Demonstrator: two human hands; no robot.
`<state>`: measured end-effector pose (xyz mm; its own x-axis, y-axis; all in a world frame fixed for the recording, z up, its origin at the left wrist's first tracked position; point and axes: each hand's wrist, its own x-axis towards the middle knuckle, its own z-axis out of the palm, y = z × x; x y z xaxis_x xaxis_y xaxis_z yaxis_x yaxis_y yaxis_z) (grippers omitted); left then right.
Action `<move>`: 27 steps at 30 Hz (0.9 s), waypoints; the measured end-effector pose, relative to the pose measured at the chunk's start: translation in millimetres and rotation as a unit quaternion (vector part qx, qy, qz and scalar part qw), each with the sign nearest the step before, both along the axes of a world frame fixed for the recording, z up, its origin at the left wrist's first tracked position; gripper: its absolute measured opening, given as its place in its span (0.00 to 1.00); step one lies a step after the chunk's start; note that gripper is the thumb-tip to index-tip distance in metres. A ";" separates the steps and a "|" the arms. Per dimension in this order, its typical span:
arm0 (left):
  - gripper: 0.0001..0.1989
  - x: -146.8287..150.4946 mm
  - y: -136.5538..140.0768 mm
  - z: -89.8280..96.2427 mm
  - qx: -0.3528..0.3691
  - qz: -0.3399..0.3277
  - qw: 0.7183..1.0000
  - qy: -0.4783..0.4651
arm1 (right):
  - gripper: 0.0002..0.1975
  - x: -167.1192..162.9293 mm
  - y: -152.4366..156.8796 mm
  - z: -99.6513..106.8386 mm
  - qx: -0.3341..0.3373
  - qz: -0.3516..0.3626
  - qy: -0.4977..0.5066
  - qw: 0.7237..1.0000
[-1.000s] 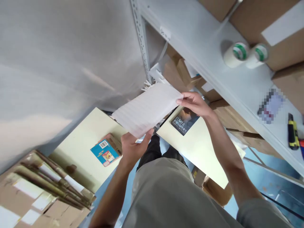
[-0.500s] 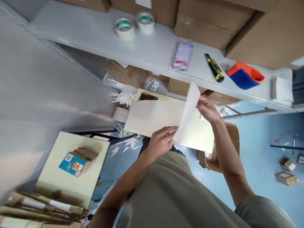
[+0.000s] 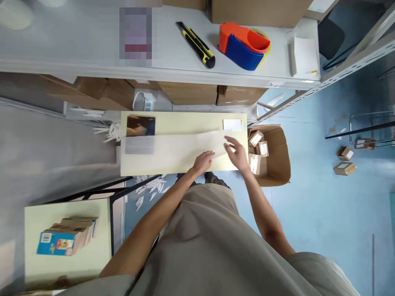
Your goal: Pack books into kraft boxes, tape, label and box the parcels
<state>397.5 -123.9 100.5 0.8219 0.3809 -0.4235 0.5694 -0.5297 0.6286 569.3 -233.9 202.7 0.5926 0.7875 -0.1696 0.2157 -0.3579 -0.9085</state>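
Note:
A long strip of thin, translucent white wrapping sheet [image 3: 173, 150] lies flat across the pale yellow table [image 3: 185, 123]. Its left part covers the lower half of a flat item with a dark picture [image 3: 140, 126], which shows through. My left hand [image 3: 203, 161] rests on the sheet near its front edge, fingers stretched out and pressing down. Above the sheet's right end is my right hand [image 3: 236, 153], fingers apart with nothing gripped. Behind that hand, a small white card [image 3: 232, 124] lies at the table's back right corner.
A shelf over the table holds a black-and-yellow utility knife [image 3: 197, 45], an orange-and-blue tape dispenser [image 3: 243, 45] and white papers [image 3: 305, 56]. Right of the table stands an open carton [image 3: 277, 156] with small boxes. A side table [image 3: 33, 222] at left bears a stack of blue boxes [image 3: 55, 243].
The sheet's raised right end has come down flat onto the table. My right hand has let go of it and opened. The view has turned level and shifted right.

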 end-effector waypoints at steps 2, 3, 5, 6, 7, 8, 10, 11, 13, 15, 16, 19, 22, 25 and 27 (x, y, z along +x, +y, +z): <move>0.33 5.2 -7.8 -11.8 -0.026 -0.027 0.999 0.010 | 0.29 -17.4 6.2 -34.1 -0.080 0.051 -0.007 0.995; 0.35 4.8 -9.6 -15.7 -0.039 -0.039 0.998 0.004 | 0.31 -24.6 8.1 -52.0 -0.129 0.063 -0.020 0.989; 0.37 -3.7 -5.7 -19.5 -0.057 -0.049 0.997 -0.014 | 0.35 -35.0 6.6 -85.3 -0.210 0.068 -0.048 0.974; 0.36 -12.5 0.8 -19.6 -0.059 -0.042 0.997 -0.020 | 0.36 -38.0 3.0 -99.1 -0.233 0.068 -0.062 0.968; 0.36 -24.4 10.4 -18.7 -0.053 -0.024 0.998 -0.024 | 0.37 -39.7 -2.2 -110.5 -0.245 0.070 -0.076 0.964; 0.36 -39.3 23.0 -16.9 -0.041 0.005 0.999 -0.023 | 0.37 -40.3 -8.4 -119.3 -0.249 0.073 -0.090 0.962; 0.37 -76.7 54.8 -11.7 -0.006 0.095 0.995 -0.023 | 0.36 -39.0 -21.0 -130.1 -0.245 0.084 -0.113 0.959; 0.39 -98.0 72.5 -8.6 0.011 0.143 0.989 -0.027 | 0.36 -37.6 -26.3 -132.8 -0.244 0.089 -0.121 0.958; 0.44 -141.7 107.6 -1.6 0.039 0.224 0.973 -0.048 | 0.37 -35.2 -32.5 -134.8 -0.245 0.092 -0.131 0.956; 0.50 -181.1 138.6 5.3 0.052 0.283 0.956 -0.059 | 0.37 -36.1 -31.8 -134.7 -0.250 0.079 -0.136 0.955; 0.52 -197.4 151.7 8.0 0.048 0.308 0.948 -0.057 | 0.36 -39.0 -28.4 -134.1 -0.255 0.062 -0.140 0.955; 0.54 -230.3 180.4 7.7 0.024 0.341 0.940 -0.016 | 0.33 -62.5 -3.4 -130.1 -0.263 -0.018 -0.160 0.951; 0.55 -244.3 192.8 -5.2 0.037 0.295 0.953 0.060 | 0.25 -113.4 47.2 -125.4 -0.228 -0.016 -0.121 0.966; 0.52 -250.5 195.2 -20.3 0.065 0.251 0.961 0.099 | 0.18 -184.0 116.5 -129.9 -0.199 0.107 0.039 0.973; 0.49 -254.9 197.1 -26.5 0.076 0.235 0.963 0.104 | 0.14 -229.8 162.7 -138.9 -0.206 0.158 0.118 0.959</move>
<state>142.7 73.2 74.0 0.4467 0.7613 -0.4700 0.8743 -0.2600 0.4098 339.4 -71.3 63.9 0.2423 0.7596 -0.6036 0.1793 -0.6465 -0.7416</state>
